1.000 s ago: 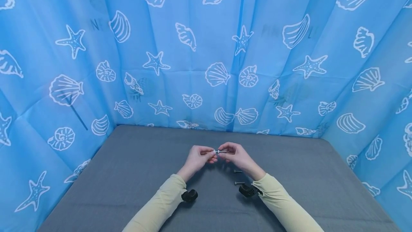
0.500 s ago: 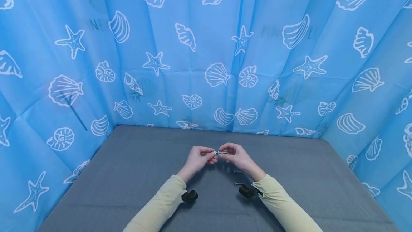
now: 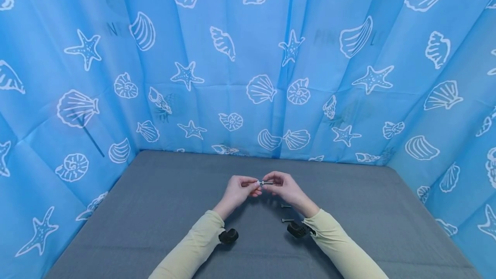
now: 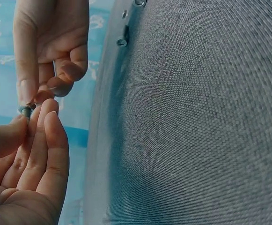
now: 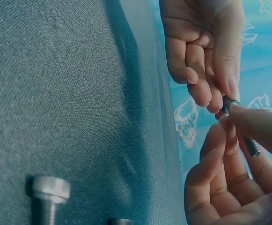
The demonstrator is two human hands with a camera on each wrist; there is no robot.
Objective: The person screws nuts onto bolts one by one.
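Note:
Above the table, both hands meet at a small metal bolt [image 3: 268, 183]. My left hand [image 3: 239, 190] pinches its left end between thumb and fingertips. My right hand [image 3: 284, 187] pinches it from the other side, thumb against forefinger. In the right wrist view, a ring-like metal part, resembling a nut [image 5: 228, 104], sits between the two thumbs, while the threaded end [image 5: 253, 146] sticks out past the right fingers. The left wrist view shows a short piece of shank [image 4: 27, 114] between the hands; fingertips hide the rest.
Two loose bolts lie on the grey cloth-covered table [image 3: 174, 193]: a farther bolt [image 3: 286, 206] and a nearer bolt [image 3: 287, 220], by the right forearm. A socket head [image 5: 51, 188] shows close up in the right wrist view. A blue shell-print curtain [image 3: 232, 76] surrounds the table.
Both hands stay in the same place with the bolt between them. The right fingertips shift only very slightly around it; the loose bolts have not moved.

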